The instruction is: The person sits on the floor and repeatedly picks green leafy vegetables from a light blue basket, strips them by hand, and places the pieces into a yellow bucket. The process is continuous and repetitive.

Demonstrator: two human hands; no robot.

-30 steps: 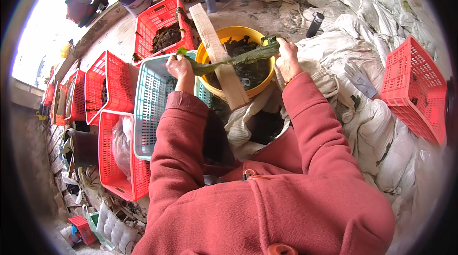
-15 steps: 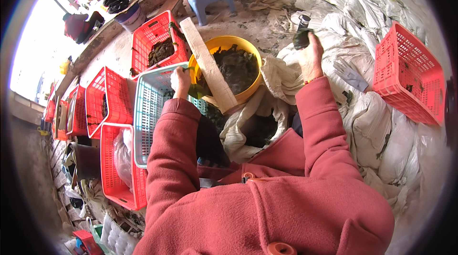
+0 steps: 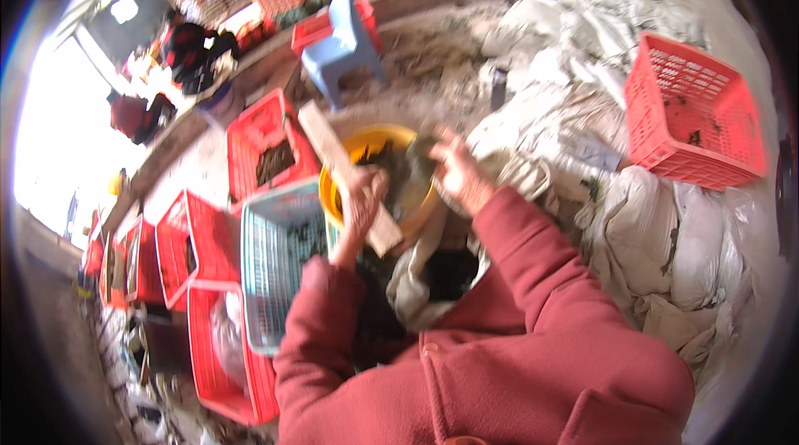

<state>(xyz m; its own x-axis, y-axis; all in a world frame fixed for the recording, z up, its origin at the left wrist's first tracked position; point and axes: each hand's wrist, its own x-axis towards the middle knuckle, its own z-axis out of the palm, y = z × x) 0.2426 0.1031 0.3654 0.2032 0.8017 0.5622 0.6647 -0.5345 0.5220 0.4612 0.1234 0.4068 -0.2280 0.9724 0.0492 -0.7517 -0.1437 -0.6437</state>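
A yellow tub of dark, wet-looking leafy stuff stands in front of me, with a pale wooden board laid across its left part. My left hand is at the board, its fingers curled closed; what they hold, if anything, is hidden. Over the tub's right rim is my right hand, blurred by motion. At its fingertips shows a dark green piece, too smeared to name. Left of the tub stands a light blue-green basket with dark stuff inside.
Several red baskets stand on the left. Another red basket rests on white sacks at the right. A blue plastic chair stands beyond the tub, a dark cylinder to its right. An open white sack lies below the tub.
My right hand has swung left from above the white sacks to the tub with the dark piece. My left hand has moved right from the basket's edge to the board. The view has tilted up.
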